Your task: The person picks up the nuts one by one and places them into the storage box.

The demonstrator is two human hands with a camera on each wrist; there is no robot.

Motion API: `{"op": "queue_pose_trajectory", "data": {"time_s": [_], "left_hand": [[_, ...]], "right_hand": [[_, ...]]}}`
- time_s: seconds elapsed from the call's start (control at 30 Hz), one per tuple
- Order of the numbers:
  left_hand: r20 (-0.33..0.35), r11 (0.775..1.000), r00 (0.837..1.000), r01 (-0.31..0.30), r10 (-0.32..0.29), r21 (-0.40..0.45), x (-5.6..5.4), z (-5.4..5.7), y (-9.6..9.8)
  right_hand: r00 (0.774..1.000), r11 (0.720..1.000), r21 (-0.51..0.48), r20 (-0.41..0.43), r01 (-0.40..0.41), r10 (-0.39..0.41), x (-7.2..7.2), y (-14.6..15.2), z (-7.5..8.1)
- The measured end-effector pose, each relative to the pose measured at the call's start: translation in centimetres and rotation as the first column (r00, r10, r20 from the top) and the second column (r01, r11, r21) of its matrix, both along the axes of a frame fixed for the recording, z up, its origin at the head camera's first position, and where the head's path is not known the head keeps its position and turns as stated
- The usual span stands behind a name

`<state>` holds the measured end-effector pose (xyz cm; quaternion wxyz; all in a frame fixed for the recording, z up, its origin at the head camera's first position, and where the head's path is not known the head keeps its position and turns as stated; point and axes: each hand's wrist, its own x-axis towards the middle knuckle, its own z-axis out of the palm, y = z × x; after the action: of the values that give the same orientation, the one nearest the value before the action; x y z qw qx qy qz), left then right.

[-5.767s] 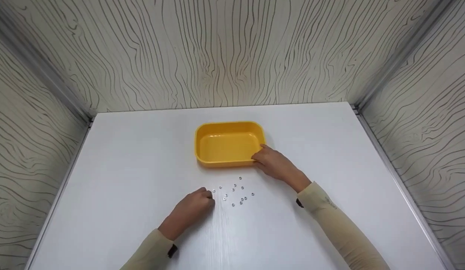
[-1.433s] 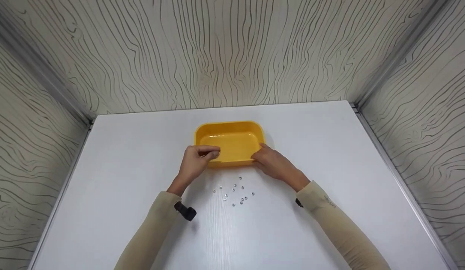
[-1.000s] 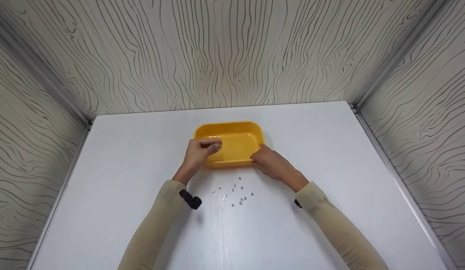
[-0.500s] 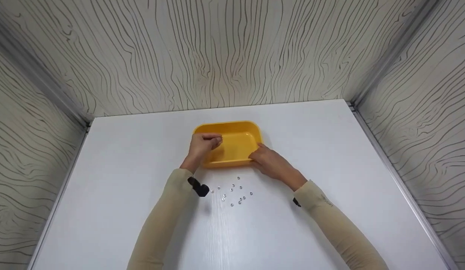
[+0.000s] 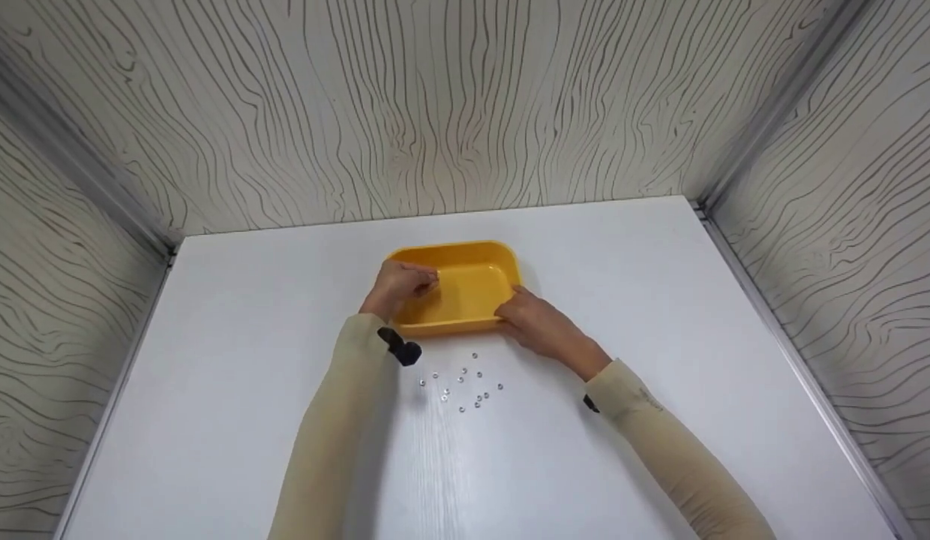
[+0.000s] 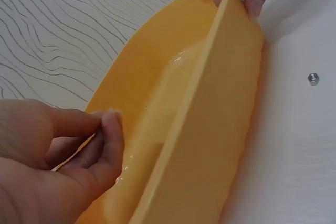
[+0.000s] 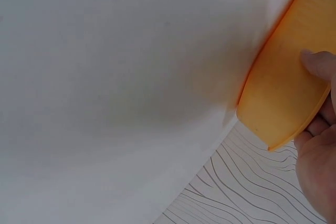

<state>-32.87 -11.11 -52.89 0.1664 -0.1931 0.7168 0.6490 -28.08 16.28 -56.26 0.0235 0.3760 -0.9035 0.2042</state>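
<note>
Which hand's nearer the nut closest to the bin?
Right: the right hand grips the bin by its near right corner, right of that nut; the left hand is over the bin's left half.

The head view was fairly bright, with even, diffuse light, apparently from overhead. Soft shadows fell beside the beige-sleeved arms (image 5: 322,427) on the white rectangular tabletop (image 5: 225,360); a pale sheen ran down its near middle. The glossy yellow rounded-rectangular plastic tray (image 5: 472,296) carried small highlights inside. Wide-angle stretch splayed the grey metal posts (image 5: 787,105) toward the edges; the small silver metal nuts (image 5: 475,355) came out soft. The left-wrist view looked hazy, the left hand's fingertips (image 6: 112,124) slightly blurred. The right-wrist view was dimmer, greyish, with one broad, fuzzy shadow.
</note>
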Motion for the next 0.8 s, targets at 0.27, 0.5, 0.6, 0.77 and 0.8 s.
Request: {"op": "queue_pose_trajectory", "data": {"time_s": [0.27, 0.5, 0.6, 0.77, 0.8], "left_hand": [[0.135, 0.998, 0.99, 0.026, -0.032, 0.052, -0.5, 0.6, -0.1], [0.175, 0.997, 0.984, -0.049, 0.038, 0.061, -0.7, 0.6, 0.5], [0.185, 0.997, 0.981, -0.06, 0.051, 0.042, -0.8, 0.5, 0.7], [0.181, 0.997, 0.981, -0.08, 0.075, 0.017, -0.9, 0.2, 0.9], [0.174, 0.997, 0.982, -0.078, 0.076, 0.007, -0.9, 0.1, 1.0]], "right_hand": [[1.0, 1.0, 0.027, -0.016, 0.007, -0.007, 0.2, -0.1, 0.0], [1.0, 1.0, 0.02, -0.002, 0.019, -0.019, 0.0, -0.2, -0.1], [1.0, 1.0, 0.021, 0.002, 0.02, -0.02, -0.1, -0.2, 0.0], [1.0, 0.999, 0.041, -0.006, 0.025, -0.024, 0.0, -0.2, -0.1], [1.0, 0.999, 0.041, -0.01, 0.024, -0.024, 0.0, -0.2, -0.1]]}}
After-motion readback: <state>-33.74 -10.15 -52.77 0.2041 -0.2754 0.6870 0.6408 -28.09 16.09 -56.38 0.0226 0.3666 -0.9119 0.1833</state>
